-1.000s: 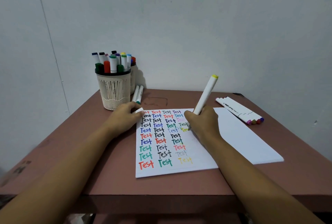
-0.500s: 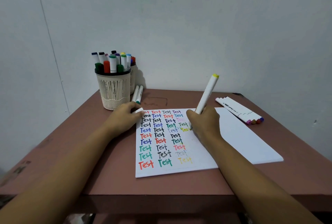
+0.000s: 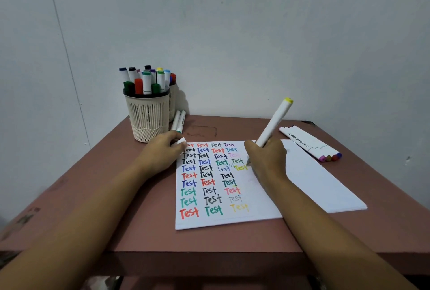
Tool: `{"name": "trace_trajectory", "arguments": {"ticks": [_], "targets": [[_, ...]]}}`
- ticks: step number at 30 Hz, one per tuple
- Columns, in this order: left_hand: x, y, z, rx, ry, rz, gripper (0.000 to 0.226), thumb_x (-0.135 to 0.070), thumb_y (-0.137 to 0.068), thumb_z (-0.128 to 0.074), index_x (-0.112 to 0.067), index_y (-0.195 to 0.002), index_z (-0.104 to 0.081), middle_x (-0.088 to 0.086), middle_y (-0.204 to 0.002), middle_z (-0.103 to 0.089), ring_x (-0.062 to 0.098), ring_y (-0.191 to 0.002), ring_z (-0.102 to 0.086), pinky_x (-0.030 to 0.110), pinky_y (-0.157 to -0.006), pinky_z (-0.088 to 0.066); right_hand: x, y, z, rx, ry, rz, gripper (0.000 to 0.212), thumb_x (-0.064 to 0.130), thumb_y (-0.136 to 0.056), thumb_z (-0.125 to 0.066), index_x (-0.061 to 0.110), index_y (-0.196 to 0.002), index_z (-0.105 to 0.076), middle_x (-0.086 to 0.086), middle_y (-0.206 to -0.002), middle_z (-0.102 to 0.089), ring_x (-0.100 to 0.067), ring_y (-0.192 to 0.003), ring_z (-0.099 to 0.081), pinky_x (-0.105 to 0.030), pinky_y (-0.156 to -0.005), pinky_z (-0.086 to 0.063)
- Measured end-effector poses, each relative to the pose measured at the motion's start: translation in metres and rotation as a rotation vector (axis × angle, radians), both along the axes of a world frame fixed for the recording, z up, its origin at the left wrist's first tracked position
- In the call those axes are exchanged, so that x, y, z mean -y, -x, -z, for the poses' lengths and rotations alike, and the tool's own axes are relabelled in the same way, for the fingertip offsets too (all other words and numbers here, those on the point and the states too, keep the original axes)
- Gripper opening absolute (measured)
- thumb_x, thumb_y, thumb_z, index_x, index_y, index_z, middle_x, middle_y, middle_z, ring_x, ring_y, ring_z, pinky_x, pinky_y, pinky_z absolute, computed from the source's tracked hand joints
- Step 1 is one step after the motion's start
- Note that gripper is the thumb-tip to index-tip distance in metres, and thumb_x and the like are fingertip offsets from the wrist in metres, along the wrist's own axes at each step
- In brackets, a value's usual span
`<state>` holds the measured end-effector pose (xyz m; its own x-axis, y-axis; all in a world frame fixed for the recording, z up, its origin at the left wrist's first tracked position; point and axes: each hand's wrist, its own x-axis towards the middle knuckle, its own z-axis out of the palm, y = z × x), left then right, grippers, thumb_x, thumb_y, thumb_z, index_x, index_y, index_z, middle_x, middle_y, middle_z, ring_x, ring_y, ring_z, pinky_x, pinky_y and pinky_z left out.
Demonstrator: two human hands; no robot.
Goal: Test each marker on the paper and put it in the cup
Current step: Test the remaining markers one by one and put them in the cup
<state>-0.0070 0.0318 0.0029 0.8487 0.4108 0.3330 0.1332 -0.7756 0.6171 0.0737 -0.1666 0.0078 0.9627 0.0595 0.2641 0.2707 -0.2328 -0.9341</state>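
A white sheet of paper (image 3: 260,199) lies on the table, filled with rows of the word "Test" in several colours. My right hand (image 3: 267,159) grips a white marker with a yellow end (image 3: 274,122), tilted, its tip down on the paper beside a yellow-green "Test". At the paper's top left corner my left hand (image 3: 162,152) holds a small white marker cap (image 3: 180,142) in curled fingers. The cream slotted cup (image 3: 149,117) behind it is full of markers standing upright.
A second cup (image 3: 172,101) stands behind the first. Two white markers (image 3: 179,121) lie beside the cups. Several markers with coloured ends (image 3: 311,144) lie at the back right. More white sheets (image 3: 325,185) sit under my right hand. The brown table's front edge (image 3: 209,257) is near.
My right hand and the marker have shifted slightly to the right along the yellow-green word. My left hand has stayed in place.
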Motion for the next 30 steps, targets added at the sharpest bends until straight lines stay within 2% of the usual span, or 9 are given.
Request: {"name": "trace_trajectory", "arguments": {"ticks": [5, 9, 13, 18, 23, 27, 30], "targets": [[0.007, 0.002, -0.001, 0.067, -0.094, 0.026, 0.028, -0.028, -0.095, -0.049, -0.014, -0.117, -0.058, 0.003, -0.112, -0.061, 0.011, -0.093, -0.049, 0.023, -0.076, -0.034, 0.0, -0.003, -0.01, -0.123, -0.342, -0.132, 0.026, 0.018, -0.088, -0.066, 0.015, -0.07, -0.048, -0.01, -0.059, -0.049, -0.006, -0.036, -0.044, -0.019, -0.041, -0.031], [0.016, 0.008, -0.004, 0.127, -0.145, 0.12, 0.031, -0.028, -0.093, -0.053, -0.015, -0.121, -0.057, -0.002, -0.107, -0.058, 0.008, -0.092, -0.049, 0.021, -0.076, -0.035, -0.006, 0.002, -0.017, -0.226, -0.493, -0.362, 0.031, 0.022, -0.087, -0.068, 0.013, -0.067, -0.045, -0.001, -0.045, -0.051, -0.012, -0.045, -0.04, -0.022, -0.047, -0.032], [0.02, 0.009, -0.003, 0.159, -0.081, 0.176, 0.025, -0.029, -0.087, -0.062, -0.019, -0.11, -0.061, -0.004, -0.095, -0.064, 0.008, -0.086, -0.057, 0.015, -0.071, -0.042, -0.009, 0.009, -0.02, -0.322, -0.622, -0.538, 0.026, 0.012, -0.093, -0.055, 0.008, -0.068, -0.051, -0.002, -0.05, -0.052, -0.013, -0.051, -0.045, -0.019, -0.046, -0.038], [0.024, 0.007, -0.002, 0.157, -0.063, 0.225, 0.021, -0.029, -0.086, -0.063, -0.017, -0.104, -0.065, -0.006, -0.09, -0.065, 0.006, -0.083, -0.058, 0.021, -0.074, -0.045, -0.011, 0.015, -0.019, -0.279, -0.532, -0.639, 0.022, -0.003, -0.093, -0.043, 0.007, -0.076, -0.052, -0.006, -0.058, -0.06, -0.014, -0.055, -0.053, -0.019, -0.051, -0.046], [0.025, 0.007, -0.003, 0.192, -0.043, 0.257, 0.022, -0.03, -0.087, -0.062, -0.019, -0.105, -0.066, -0.009, -0.089, -0.065, 0.001, -0.081, -0.058, 0.021, -0.072, -0.047, -0.012, 0.013, -0.016, -0.228, -0.482, -0.669, 0.024, 0.0, -0.094, -0.049, 0.009, -0.072, -0.053, -0.004, -0.062, -0.065, -0.013, -0.061, -0.059, -0.019, -0.056, -0.051], [0.028, 0.008, -0.004, 0.214, -0.05, 0.299, 0.022, -0.031, -0.088, -0.059, -0.019, -0.106, -0.066, -0.006, -0.093, -0.068, 0.004, -0.084, -0.06, 0.023, -0.074, -0.047, -0.013, 0.01, -0.011, -0.215, -0.432, -0.723, 0.018, 0.005, -0.093, -0.055, 0.011, -0.076, -0.059, -0.009, -0.076, -0.065, -0.014, -0.066, -0.061, -0.021, -0.058, -0.051], [0.029, 0.009, -0.004, 0.214, -0.047, 0.329, 0.022, -0.034, -0.089, -0.056, -0.024, -0.107, -0.064, -0.009, -0.09, -0.068, 0.0, -0.083, -0.06, 0.02, -0.071, -0.047, -0.013, 0.009, -0.007, -0.16, -0.319, -0.732, 0.015, 0.011, -0.09, -0.061, 0.015, -0.077, -0.064, 0.0, -0.068, -0.061, -0.01, -0.063, -0.056, -0.02, -0.054, -0.045]]}}
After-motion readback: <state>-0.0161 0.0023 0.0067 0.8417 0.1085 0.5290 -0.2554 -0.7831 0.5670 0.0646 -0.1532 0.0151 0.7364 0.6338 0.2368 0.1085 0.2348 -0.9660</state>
